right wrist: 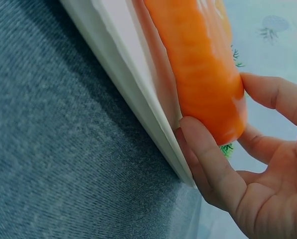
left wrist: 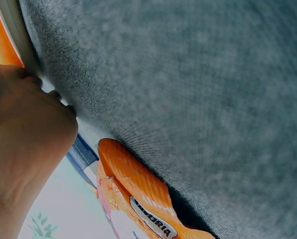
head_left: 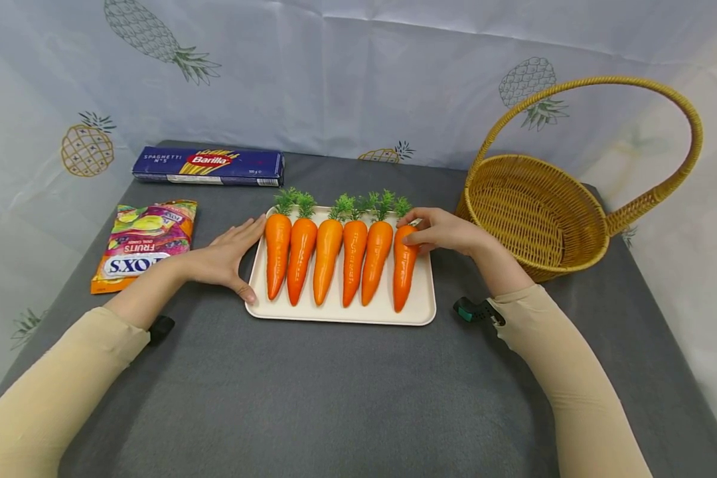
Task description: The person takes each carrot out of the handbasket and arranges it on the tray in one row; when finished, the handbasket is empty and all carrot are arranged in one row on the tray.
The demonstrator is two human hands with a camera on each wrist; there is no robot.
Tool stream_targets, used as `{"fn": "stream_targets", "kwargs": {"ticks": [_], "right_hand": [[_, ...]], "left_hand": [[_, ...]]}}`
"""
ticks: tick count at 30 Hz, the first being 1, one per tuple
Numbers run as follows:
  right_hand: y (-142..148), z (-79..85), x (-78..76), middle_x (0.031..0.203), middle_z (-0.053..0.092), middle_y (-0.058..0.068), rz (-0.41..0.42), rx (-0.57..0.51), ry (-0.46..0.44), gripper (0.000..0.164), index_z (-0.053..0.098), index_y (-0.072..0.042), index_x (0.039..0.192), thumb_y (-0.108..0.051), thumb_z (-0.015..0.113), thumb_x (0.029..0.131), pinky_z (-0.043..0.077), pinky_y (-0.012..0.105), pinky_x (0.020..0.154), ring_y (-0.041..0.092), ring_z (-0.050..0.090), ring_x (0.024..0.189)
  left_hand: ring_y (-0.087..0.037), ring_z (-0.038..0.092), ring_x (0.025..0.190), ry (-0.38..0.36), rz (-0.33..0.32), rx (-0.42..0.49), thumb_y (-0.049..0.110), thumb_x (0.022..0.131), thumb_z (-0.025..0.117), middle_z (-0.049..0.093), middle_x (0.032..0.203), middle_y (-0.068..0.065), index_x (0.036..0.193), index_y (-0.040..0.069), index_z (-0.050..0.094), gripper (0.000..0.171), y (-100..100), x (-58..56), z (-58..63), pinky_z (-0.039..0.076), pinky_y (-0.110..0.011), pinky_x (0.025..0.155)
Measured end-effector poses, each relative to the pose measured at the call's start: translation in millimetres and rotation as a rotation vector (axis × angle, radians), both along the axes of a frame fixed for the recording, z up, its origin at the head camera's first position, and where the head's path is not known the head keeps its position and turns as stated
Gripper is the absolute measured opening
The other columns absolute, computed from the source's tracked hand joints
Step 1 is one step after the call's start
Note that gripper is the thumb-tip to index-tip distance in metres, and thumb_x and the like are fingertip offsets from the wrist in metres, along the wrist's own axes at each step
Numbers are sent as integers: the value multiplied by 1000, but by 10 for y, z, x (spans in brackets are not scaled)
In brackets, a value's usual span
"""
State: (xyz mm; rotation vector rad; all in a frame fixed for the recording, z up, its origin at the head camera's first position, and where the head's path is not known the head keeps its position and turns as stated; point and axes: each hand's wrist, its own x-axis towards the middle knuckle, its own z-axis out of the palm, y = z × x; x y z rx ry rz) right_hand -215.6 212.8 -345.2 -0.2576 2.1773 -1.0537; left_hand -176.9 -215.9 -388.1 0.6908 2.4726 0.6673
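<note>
Several orange carrots with green leafy tops lie side by side on a cream tray (head_left: 340, 314), tips toward me. My right hand (head_left: 445, 231) pinches the thick upper end of the rightmost carrot (head_left: 403, 275) between thumb and fingers. In the right wrist view, that carrot (right wrist: 203, 64) sits between the fingertips (right wrist: 196, 129), close to the tray's rim (right wrist: 133, 84). Fingers spread, my left hand (head_left: 221, 261) rests against the tray's left side, its thumb at the near left corner. The left wrist view shows the back part of this hand (left wrist: 29, 129) beside the tray edge (left wrist: 14, 30).
A blue spaghetti box (head_left: 209, 166) lies at the back left, with a colourful candy bag (head_left: 146, 245) nearer me. At the back right stands a wicker basket (head_left: 526, 212) with a tall handle. A pineapple-print curtain (head_left: 346, 79) hangs behind the grey table (head_left: 334, 398).
</note>
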Motion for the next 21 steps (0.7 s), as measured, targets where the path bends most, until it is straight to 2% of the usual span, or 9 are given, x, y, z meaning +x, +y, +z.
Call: {"fn": "stream_targets", "kwargs": {"ticks": [6, 13, 21], "right_hand": [[-21, -11, 6, 119, 62, 18, -1, 13, 29, 47, 48, -8, 140, -19, 60, 96, 59, 36, 90, 21, 65, 104], [-32, 12, 40, 120, 61, 18, -1, 16, 47, 48, 48, -8, 140, -21, 61, 96, 59, 37, 91, 22, 65, 106], [-45, -28, 34, 108, 58, 13, -29, 28, 70, 45, 51, -7, 137, -22, 62, 96, 59, 39, 91, 25, 65, 105]], "left_hand": [[-44, -9, 154, -4, 4, -8, 47, 60, 92, -9, 168, -16, 159, 9, -8, 145, 4, 8, 22, -5, -69, 120], [-45, -9, 154, -10, 1, -7, 48, 60, 91, -8, 168, -17, 159, 9, -8, 145, 5, 9, 32, -5, -70, 120], [-45, -8, 154, 8, -18, -20, 49, 59, 91, -9, 168, -18, 159, 7, -8, 147, 2, -4, 21, -2, -68, 121]]}}
